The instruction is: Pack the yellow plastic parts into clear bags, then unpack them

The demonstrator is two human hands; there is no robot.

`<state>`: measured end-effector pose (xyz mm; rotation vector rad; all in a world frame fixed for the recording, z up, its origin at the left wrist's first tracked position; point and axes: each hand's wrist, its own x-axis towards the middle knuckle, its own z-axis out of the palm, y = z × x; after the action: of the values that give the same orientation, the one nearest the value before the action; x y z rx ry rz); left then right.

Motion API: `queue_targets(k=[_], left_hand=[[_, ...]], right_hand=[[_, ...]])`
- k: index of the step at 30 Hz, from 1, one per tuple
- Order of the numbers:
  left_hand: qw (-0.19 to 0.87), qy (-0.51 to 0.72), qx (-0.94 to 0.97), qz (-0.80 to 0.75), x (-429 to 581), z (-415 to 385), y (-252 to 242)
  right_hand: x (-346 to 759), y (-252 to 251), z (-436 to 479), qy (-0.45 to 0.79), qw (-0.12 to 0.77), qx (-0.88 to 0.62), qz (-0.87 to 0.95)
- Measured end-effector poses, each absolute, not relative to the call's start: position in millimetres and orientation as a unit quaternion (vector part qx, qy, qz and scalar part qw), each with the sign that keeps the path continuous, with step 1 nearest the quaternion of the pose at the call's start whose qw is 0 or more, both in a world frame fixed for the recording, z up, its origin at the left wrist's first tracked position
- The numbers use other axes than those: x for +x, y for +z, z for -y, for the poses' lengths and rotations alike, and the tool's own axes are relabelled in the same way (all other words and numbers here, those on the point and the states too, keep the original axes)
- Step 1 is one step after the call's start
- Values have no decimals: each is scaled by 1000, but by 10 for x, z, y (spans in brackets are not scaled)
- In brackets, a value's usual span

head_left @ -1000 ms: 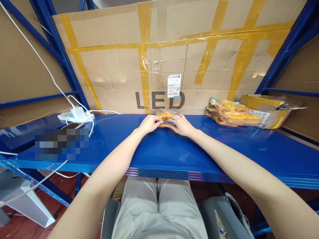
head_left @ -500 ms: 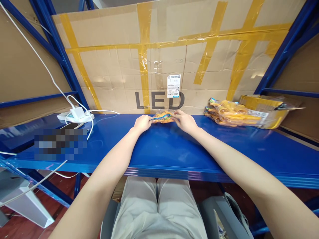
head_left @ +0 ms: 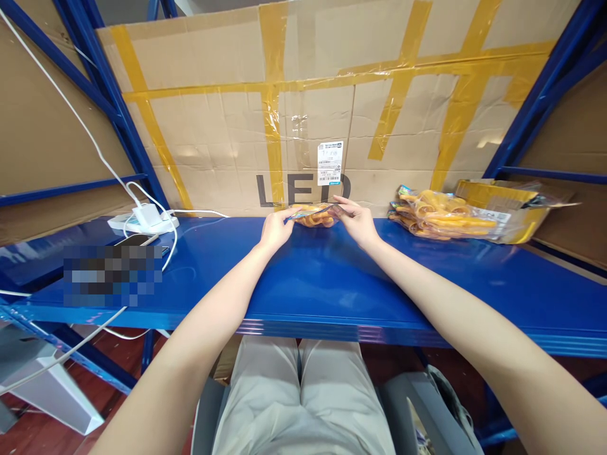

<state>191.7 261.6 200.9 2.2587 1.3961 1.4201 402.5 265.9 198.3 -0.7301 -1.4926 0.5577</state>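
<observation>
A clear plastic bag [head_left: 317, 218] with orange, ring-like pieces inside hangs between my hands at the back of the blue shelf. My left hand [head_left: 277, 229] pinches its left top corner, where a blue printed strip shows. At the opposite corner, the fingers of my right hand [head_left: 355, 220] are closed on the bag's top edge. That edge is tipped so I see it nearly edge-on, with the orange pieces below it. What exactly the pieces are, I cannot make out.
Similar bags of orange pieces [head_left: 441, 215] lie stacked at the right, beside an open taped carton [head_left: 516, 212]. A white power strip [head_left: 145, 220] with cables stands at the left, near a blurred-out object [head_left: 114, 272]. Behind stands a large cardboard sheet [head_left: 213, 145] on the blue shelf [head_left: 313, 278].
Both hands have raised the bag's top edge slightly and tilted it, so more of the orange pieces shows beneath. My right hand has shifted a little upward.
</observation>
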Motion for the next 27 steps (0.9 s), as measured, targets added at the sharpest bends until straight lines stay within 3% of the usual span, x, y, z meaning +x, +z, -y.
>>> queue_targets(k=[4,9,13,20,27], left_hand=[[90,499,725,-466,1943,-2611,2030],[270,457,670,-519,1947,-2647,1984],[344,427,657,-517,1943,-2672,1931],[314,548,617,-469,1934,-2762,1918],[237,609,660,-370,1961,-2707,1980]], right_hand=[[4026,1989,-2675,255,657,-316,635],[3990,1950,-2712,400,642,-354,550],[4009,1922,-2768,400,642,-368,541],[4056,1974,-2732,93,612,-335,710],[4071,2057,-2637,-42,583,-285,760]])
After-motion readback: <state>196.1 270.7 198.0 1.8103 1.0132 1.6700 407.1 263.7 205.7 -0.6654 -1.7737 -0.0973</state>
